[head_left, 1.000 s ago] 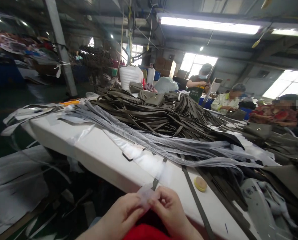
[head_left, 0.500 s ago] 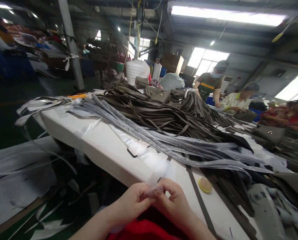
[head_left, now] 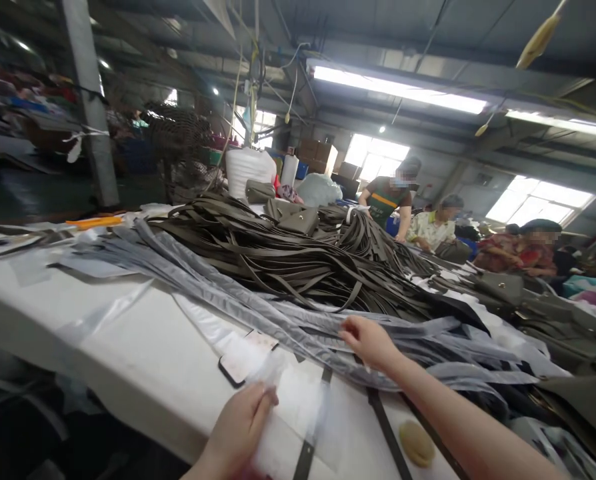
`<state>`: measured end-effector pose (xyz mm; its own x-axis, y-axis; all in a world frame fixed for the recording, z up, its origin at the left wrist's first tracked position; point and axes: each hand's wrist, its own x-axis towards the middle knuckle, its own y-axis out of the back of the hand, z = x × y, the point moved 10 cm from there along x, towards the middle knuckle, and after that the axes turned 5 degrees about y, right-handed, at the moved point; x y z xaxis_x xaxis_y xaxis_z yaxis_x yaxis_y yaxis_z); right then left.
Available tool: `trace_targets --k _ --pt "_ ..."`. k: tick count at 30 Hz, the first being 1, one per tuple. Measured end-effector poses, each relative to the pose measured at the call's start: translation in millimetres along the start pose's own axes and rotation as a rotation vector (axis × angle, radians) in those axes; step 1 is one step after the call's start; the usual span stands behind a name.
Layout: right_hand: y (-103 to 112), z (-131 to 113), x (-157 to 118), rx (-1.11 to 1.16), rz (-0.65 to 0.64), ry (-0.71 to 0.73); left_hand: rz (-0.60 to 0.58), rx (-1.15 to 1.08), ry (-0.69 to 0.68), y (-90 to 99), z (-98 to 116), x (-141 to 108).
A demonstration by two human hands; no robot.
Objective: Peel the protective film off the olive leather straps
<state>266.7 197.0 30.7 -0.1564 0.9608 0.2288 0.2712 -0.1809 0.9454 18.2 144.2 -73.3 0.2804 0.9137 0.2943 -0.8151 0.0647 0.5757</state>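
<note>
Near the table's front edge, my left hand (head_left: 243, 427) is closed on a thin clear plastic bag (head_left: 323, 420), which spreads blurred over the white table. My right hand (head_left: 371, 343) is farther out, above strips wrapped in cloudy plastic (head_left: 218, 290). Its fingers are curled in, and whether they grip anything is hidden. Behind the wrapped strips lies a big heap of loose dark olive straps (head_left: 278, 260). A phone-like flat object with a black rim (head_left: 232, 370) rests just beyond my left hand. One dark strap (head_left: 389, 433) runs across the tabletop beneath my right forearm.
A round yellowish tape roll (head_left: 417, 443) lies on the white table (head_left: 103, 360) at front right. Olive bags (head_left: 503, 290) pile up on the right. An orange tool (head_left: 93, 222) sits at the far left. Several co-workers, one in an apron (head_left: 391, 200), stand or sit across the table.
My hands were together at the table edge, pinching clear plastic. The right has let go and reached forward right over the wrapped strips; the left keeps the plastic. The view has turned right.
</note>
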Motion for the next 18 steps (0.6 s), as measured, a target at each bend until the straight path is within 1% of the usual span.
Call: trace_targets --k 2,3,5,7,10,13,15,18 --pt "10 48 32 -0.081 0.051 -0.094 0.09 0.055 -0.019 3.8 -13 4" --pt "14 69 46 -0.121 0.074 -0.136 0.137 0.091 -0.048 5.5 -14 4" --pt "20 104 71 -0.195 0.108 -0.192 0.239 0.173 -0.14 8.6 -9 0" --pt "21 126 92 -0.254 0.121 -0.201 0.319 0.247 -0.218 10.3 0 -5" --pt "11 138 122 -0.296 0.107 -0.141 0.336 0.312 -0.261 7.7 7 -8" --pt "-2 136 143 -0.305 0.109 -0.078 0.317 0.357 -0.264 3.5 8 -7" --pt "-7 132 149 -0.307 0.125 -0.055 0.299 0.373 -0.245 0.9 7 -7" --pt "-11 120 149 -0.306 0.111 -0.017 0.286 0.364 -0.203 0.7 7 -6"
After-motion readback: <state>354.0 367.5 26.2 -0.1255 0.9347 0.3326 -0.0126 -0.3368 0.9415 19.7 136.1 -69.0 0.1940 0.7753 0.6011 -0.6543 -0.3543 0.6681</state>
